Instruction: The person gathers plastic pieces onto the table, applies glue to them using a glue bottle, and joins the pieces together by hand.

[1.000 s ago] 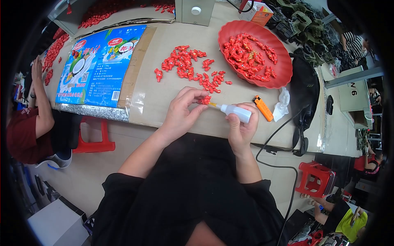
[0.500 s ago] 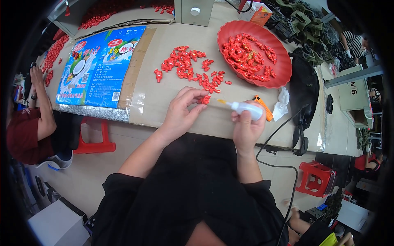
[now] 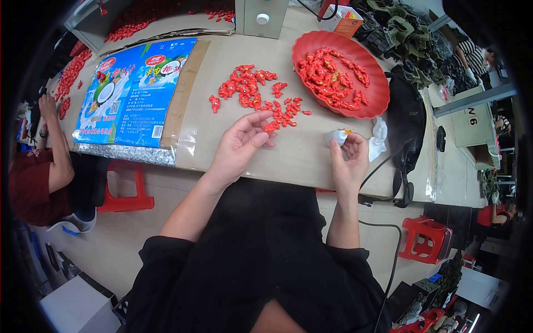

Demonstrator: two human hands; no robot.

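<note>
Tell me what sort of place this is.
Probably a small assembly workshop: loose red plastic parts on a cardboard-covered table, a red bowl full of them, and another worker's arm at the same table.

Red plastic stools (image 3: 425,244) on pale floor (image 3: 111,250) beside cardboard-covered table (image 3: 300,161).
</note>
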